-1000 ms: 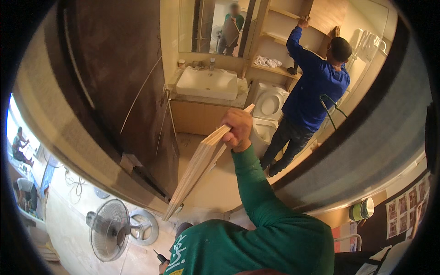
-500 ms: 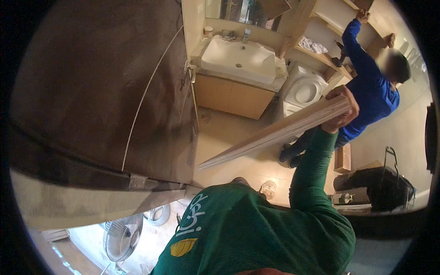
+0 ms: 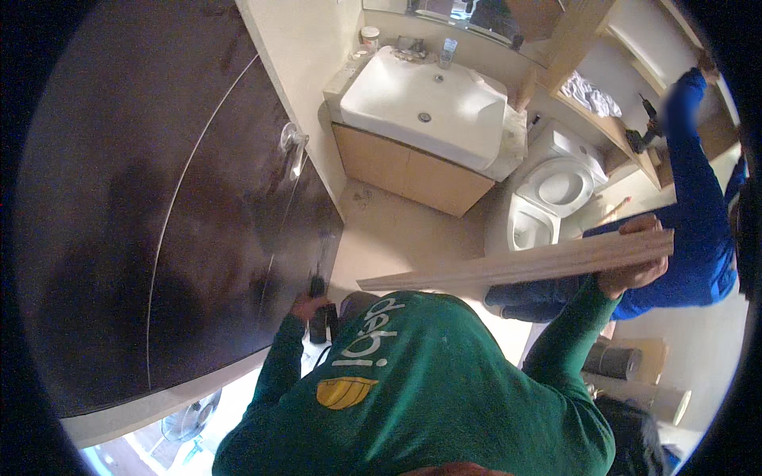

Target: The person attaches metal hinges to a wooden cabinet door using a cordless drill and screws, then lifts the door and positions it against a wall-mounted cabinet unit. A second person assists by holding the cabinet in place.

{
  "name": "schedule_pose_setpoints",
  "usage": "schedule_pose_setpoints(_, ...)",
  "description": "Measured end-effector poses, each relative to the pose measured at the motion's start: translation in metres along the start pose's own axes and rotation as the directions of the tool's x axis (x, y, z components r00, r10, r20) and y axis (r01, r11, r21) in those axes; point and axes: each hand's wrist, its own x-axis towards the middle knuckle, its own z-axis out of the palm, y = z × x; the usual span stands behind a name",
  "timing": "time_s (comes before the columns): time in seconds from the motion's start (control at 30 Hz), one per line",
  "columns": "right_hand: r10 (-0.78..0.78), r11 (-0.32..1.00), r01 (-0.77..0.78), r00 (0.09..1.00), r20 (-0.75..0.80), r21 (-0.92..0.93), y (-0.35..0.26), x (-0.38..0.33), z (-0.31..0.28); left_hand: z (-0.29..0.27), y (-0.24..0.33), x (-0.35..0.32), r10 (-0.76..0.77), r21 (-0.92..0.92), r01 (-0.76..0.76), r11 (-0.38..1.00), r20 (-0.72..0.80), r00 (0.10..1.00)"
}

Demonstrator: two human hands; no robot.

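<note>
A long, pale wooden board [image 3: 516,266] stretches edge-on across the middle of the view. My right hand [image 3: 633,270] grips its right end, fingers wrapped over the edge. Low beside the dark door [image 3: 214,206], my left hand [image 3: 309,306] is closed on a slim black tool [image 3: 318,317]; its exact kind does not show clearly. The board's left end hangs in front of my body, apart from the left hand.
A co-worker in blue [image 3: 683,262] stands close at the right, reaching to the wooden shelves [image 3: 611,127]. A cordless drill [image 3: 641,136] and white cloth [image 3: 591,95] sit there. Ahead are a sink [image 3: 425,103] and a toilet [image 3: 556,186]. A fan [image 3: 186,419] stands lower left.
My right hand has lowered the board, which now lies more level and farther right. My left hand has come into view with the black tool. The door now shows its handle.
</note>
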Motion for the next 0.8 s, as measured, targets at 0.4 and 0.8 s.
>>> schedule_pose_setpoints(0.4,0.134,0.958,-0.13,0.991,-0.001,-0.257,0.098,0.003,0.02,-0.109,0.519,0.183,0.362,-0.318,-0.369,0.873,-0.084,0.928)
schedule_pose_setpoints(0.8,0.339,0.734,-0.356,0.93,-0.142,-0.578,0.083,0.016,0.123,-0.17,0.652,0.476,0.625,0.602,-0.452,0.658,-0.102,0.774)
